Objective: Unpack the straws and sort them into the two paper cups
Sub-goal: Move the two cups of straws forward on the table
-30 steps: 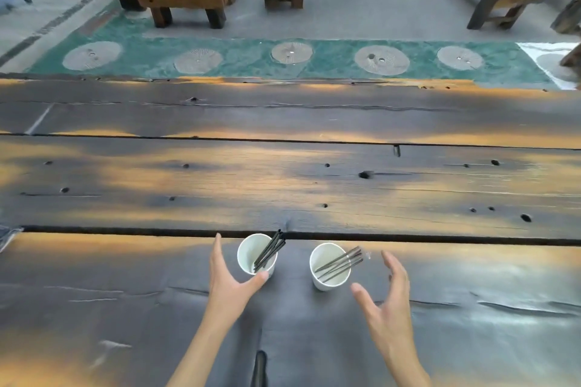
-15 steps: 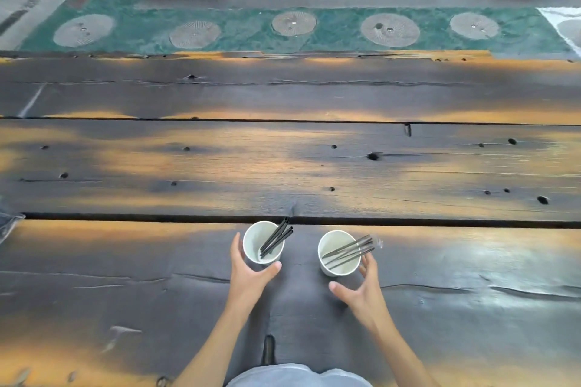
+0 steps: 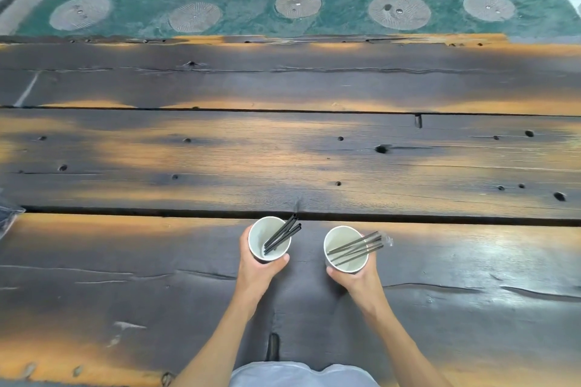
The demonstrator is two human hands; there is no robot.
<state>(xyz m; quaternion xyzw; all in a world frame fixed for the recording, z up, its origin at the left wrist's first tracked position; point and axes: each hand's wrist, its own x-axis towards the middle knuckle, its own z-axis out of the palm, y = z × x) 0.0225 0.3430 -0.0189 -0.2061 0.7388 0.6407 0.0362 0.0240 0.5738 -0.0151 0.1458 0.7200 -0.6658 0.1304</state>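
Both hands, open and apart a second ago, now wrap the cups low in the frame's centre: left hand (image 3: 256, 270) grips the white paper cup (image 3: 269, 239) of bare black straws (image 3: 283, 234), right hand (image 3: 355, 276) the second white paper cup (image 3: 345, 250) of wrapped straws (image 3: 356, 247). Sorting looks finished.

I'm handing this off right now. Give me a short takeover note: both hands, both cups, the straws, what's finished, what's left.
Left hand: wrapped around the left paper cup, which holds black straws.
Right hand: wrapped around the right paper cup, which holds straws that look still clear-wrapped.
Both cups sit at the wooden table's near edge.
Done: no loose straws visible.
Left: check the wrappers on the right cup's straws; release the cups.
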